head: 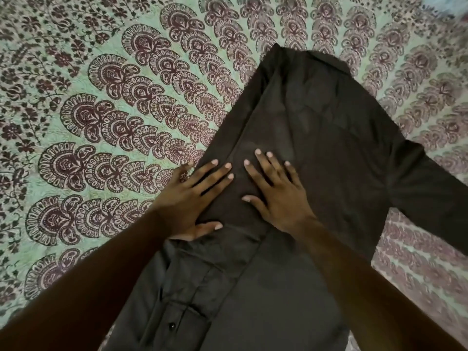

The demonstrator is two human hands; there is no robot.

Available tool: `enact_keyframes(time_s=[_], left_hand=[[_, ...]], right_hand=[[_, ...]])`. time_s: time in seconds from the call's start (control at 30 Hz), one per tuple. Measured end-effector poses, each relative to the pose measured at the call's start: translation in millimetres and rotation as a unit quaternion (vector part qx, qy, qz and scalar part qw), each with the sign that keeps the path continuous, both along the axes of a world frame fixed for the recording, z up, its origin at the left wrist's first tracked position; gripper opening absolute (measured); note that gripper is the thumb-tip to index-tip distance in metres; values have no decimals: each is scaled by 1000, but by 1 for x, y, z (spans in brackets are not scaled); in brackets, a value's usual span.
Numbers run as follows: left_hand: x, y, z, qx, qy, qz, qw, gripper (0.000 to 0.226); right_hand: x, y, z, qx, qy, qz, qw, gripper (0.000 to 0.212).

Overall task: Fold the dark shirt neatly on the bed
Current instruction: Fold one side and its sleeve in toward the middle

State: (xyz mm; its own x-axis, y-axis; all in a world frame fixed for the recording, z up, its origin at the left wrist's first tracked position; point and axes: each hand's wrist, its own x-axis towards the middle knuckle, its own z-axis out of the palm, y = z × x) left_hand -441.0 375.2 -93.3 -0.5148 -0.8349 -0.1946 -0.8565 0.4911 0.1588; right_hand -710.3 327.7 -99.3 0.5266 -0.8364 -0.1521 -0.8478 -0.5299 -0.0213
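Observation:
The dark shirt [316,127] lies flat on the bed, back side up, with its collar end far from me. Its left side is folded inward, and a buttoned strip shows near the bottom. One sleeve [430,193] stretches out to the right. My left hand [195,198] rests flat with spread fingers on the shirt's folded left edge. My right hand [276,193] lies flat on the shirt's middle, right beside the left hand. Neither hand holds any cloth.
A green bedspread [101,110] with dark maroon paisley and flower prints covers the bed all around the shirt. Both forearms reach in from the bottom of the view.

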Motion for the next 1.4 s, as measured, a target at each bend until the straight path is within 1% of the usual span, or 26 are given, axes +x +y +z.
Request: enact_keyframes(time_s=[0.07,0.13,0.2,0.27,0.33,0.37,0.4,0.43,0.47,0.5,0.57,0.63,0.7,0.83,0.9,0.97,1.03,1.1,1.17,1.23,1.3,1.4], left_hand=[[1,2,0,-15,3,-4,1000,104],[2,2,2,-26,3,-3,1000,102],[2,6,5,-31,-11,-5,999,100],[0,13,11,-35,-4,11,999,91],[-2,33,20,-70,23,7,997,70],[-2,45,24,-89,34,-14,995,61],[0,58,26,-86,55,-42,994,56],[5,72,29,-55,76,-69,993,58],[11,86,29,-13,84,-87,993,68],[18,99,28,21,72,-97,993,84],[31,120,25,63,15,-101,993,118],[37,136,22,90,-30,-114,989,137],[38,143,18,97,-39,-116,988,144],[40,144,19,104,-45,-108,988,146],[35,142,26,115,-61,-104,986,146],[24,142,37,120,-63,-94,986,138],[11,139,49,103,-32,-63,992,117],[-4,133,57,97,23,-16,995,92],[-39,122,64,98,69,23,992,72],[-79,109,68,92,98,41,990,65],[-131,93,71,86,115,28,989,64],[-215,65,75,92,139,5,986,65]], right_hand=[[-7,3,0,8,2,-78,997,76],[-4,5,6,22,-18,-141,990,76],[11,23,12,25,-32,-150,988,73],[30,56,12,33,-40,-129,990,71],[47,101,11,47,-53,-127,989,71],[54,124,10,52,-58,-134,988,69],[59,145,9,58,-61,-141,986,67],[65,167,9,64,-66,-149,985,65],[68,187,10,70,-72,-157,982,63],[71,205,12,73,-76,-164,981,63],[74,238,14,75,-79,-170,979,65],[75,267,17,82,-79,-155,981,70],[75,292,19,91,-75,-137,983,74],[74,309,19,93,-73,-136,984,75],[74,304,22,97,-82,-134,983,71],[70,298,31,93,-121,-152,977,65],[59,288,41,73,-206,-207,953,58],[47,273,51,52,-320,-270,906,47],[16,254,59,10,-396,-328,858,38],[-18,234,63,-19,-447,-376,812,33],[-64,216,67,-27,-488,-430,759,31],[-139,192,69,-55,-511,-496,700,29]])
